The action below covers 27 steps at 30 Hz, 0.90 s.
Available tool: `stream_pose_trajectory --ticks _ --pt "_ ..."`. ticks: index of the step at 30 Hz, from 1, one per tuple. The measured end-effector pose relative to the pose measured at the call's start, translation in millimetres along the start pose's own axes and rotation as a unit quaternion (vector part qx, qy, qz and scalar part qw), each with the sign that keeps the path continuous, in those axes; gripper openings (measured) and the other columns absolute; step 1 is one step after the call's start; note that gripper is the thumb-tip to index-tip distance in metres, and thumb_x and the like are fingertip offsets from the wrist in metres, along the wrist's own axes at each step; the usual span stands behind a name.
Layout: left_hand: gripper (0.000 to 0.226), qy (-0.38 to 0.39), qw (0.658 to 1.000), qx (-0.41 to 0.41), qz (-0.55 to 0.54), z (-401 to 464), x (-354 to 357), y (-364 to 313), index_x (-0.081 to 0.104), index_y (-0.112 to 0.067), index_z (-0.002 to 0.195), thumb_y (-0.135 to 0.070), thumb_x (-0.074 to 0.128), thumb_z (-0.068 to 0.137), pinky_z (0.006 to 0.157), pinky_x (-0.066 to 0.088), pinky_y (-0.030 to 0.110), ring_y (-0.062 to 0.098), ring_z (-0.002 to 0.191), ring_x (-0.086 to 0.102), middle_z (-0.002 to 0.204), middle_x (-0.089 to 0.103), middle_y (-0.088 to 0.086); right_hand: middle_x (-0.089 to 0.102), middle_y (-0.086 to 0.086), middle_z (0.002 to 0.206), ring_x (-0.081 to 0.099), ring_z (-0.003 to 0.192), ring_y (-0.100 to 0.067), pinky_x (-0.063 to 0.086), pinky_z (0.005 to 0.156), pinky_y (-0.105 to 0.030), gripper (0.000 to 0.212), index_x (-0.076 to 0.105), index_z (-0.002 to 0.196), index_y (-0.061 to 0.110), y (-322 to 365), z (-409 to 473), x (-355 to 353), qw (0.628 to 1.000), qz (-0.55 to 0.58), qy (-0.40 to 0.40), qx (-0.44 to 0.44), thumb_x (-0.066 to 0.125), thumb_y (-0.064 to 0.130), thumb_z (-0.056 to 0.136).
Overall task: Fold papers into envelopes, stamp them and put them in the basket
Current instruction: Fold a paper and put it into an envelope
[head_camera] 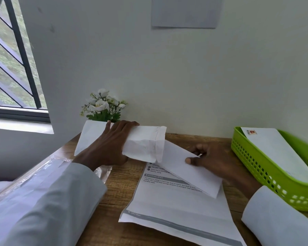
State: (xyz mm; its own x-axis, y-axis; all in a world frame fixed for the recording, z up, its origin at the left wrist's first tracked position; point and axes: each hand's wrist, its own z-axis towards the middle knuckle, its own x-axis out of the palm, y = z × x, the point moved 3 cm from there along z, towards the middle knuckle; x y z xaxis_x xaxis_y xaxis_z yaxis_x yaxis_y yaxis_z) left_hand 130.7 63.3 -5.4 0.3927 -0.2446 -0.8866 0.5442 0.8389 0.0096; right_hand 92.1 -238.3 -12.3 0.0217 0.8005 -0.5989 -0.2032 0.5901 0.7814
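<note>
My left hand (107, 146) grips a white envelope (146, 144) held above the wooden desk, its open mouth facing right. My right hand (213, 160) holds a folded white paper (188, 171) whose upper end sits inside the envelope's mouth. Printed sheets (176, 210) lie flat on the desk under both hands. At the right stands a green plastic basket (267, 173) with a stamped white envelope (277, 150) lying in it.
A small pot of white artificial flowers (103, 107) stands against the wall behind the envelope. A clear plastic sleeve (43, 173) lies at the left under my left forearm. The desk's wooden surface (121, 181) shows between the sleeve and the sheets. A barred window is at the far left.
</note>
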Motion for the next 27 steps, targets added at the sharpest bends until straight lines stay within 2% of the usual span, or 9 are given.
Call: stream_pose_trajectory --ticks 2,4,6,10,14,16,20,23,27 --pt "0.101 -0.012 1.0 -0.005 0.001 -1 -1 1 0.026 -0.019 0.143 -0.036 0.078 0.058 0.118 0.013 0.057 0.025 0.134 0.029 0.142 0.036 0.004 0.077 0.0 0.087 0.07 0.072 -0.015 0.054 0.064 -0.026 0.016 0.075 0.091 0.017 -1 0 -9 0.998 0.057 -0.008 0.023 0.082 0.013 0.076" --pt "0.102 -0.025 1.0 -0.014 0.01 -2 -3 3 0.025 -0.017 0.144 -0.033 0.08 0.059 0.118 0.011 0.056 0.027 0.135 0.028 0.142 0.035 0.005 0.078 -0.002 0.085 0.071 0.073 -0.019 0.055 0.067 -0.031 0.016 0.076 0.092 0.015 0 1 -16 0.997 0.067 -0.019 0.023 0.081 0.012 0.077" --pt "0.102 -0.04 0.999 -0.024 0.019 -3 -3 5 0.025 -0.016 0.144 -0.029 0.081 0.059 0.117 0.009 0.055 0.029 0.136 0.027 0.142 0.035 0.007 0.078 0.0 0.08 0.071 0.068 -0.015 0.054 0.062 -0.027 0.015 0.077 0.092 0.015 1 1 -22 0.997 0.062 -0.03 0.015 0.08 0.012 0.078" --pt "0.102 -0.058 0.997 -0.042 0.028 -4 -4 11 0.026 -0.015 0.142 -0.027 0.082 0.057 0.116 0.009 0.055 0.031 0.134 0.028 0.14 0.036 0.01 0.077 -0.008 0.08 0.065 0.058 -0.01 0.048 0.048 -0.015 0.017 0.076 0.095 0.009 2 1 -33 0.993 0.099 -0.06 0.011 0.079 0.01 0.078" --pt "0.101 -0.059 0.997 -0.044 0.032 -4 -3 10 0.026 -0.014 0.141 -0.026 0.081 0.057 0.116 0.01 0.058 0.032 0.133 0.028 0.139 0.037 0.011 0.078 -0.008 0.082 0.067 0.059 -0.011 0.049 0.049 -0.016 0.018 0.076 0.095 0.009 5 -2 -31 0.992 0.115 -0.043 0.009 0.079 0.009 0.078" --pt "0.101 -0.066 0.997 -0.03 0.038 -2 -2 6 0.024 -0.016 0.14 -0.024 0.08 0.056 0.116 0.012 0.061 0.033 0.132 0.029 0.137 0.037 0.011 0.078 -0.003 0.079 0.069 0.061 -0.01 0.052 0.053 -0.019 0.018 0.077 0.095 0.01 7 -4 -26 0.994 0.103 -0.024 0.005 0.079 0.009 0.078" --pt "0.103 -0.079 0.995 0.013 0.066 2 -3 -10 0.023 -0.017 0.14 -0.018 0.078 0.053 0.114 0.013 0.064 0.033 0.134 0.027 0.136 0.037 0.011 0.079 -0.004 0.083 0.073 0.073 -0.02 0.056 0.067 -0.031 0.018 0.078 0.095 0.014 10 -5 -21 0.996 0.09 -0.003 0.003 0.08 0.011 0.078" --pt "0.1 -0.073 0.991 0.058 0.1 6 -1 -31 0.029 -0.015 0.141 -0.02 0.072 0.05 0.114 0.015 0.065 0.033 0.137 0.028 0.136 0.039 0.009 0.079 -0.002 0.084 0.074 0.073 -0.019 0.057 0.066 -0.03 0.017 0.078 0.094 0.016 14 -7 -16 0.996 0.087 0.004 -0.007 0.08 0.011 0.078" --pt "0.098 -0.068 0.985 0.112 0.114 13 6 -59 0.031 -0.017 0.143 -0.024 0.071 0.053 0.115 0.015 0.063 0.031 0.139 0.028 0.138 0.041 0.007 0.079 0.002 0.086 0.071 0.074 -0.011 0.052 0.062 -0.02 0.016 0.079 0.092 0.021 19 -11 -7 0.998 0.047 0.013 -0.032 0.076 0.01 0.081"
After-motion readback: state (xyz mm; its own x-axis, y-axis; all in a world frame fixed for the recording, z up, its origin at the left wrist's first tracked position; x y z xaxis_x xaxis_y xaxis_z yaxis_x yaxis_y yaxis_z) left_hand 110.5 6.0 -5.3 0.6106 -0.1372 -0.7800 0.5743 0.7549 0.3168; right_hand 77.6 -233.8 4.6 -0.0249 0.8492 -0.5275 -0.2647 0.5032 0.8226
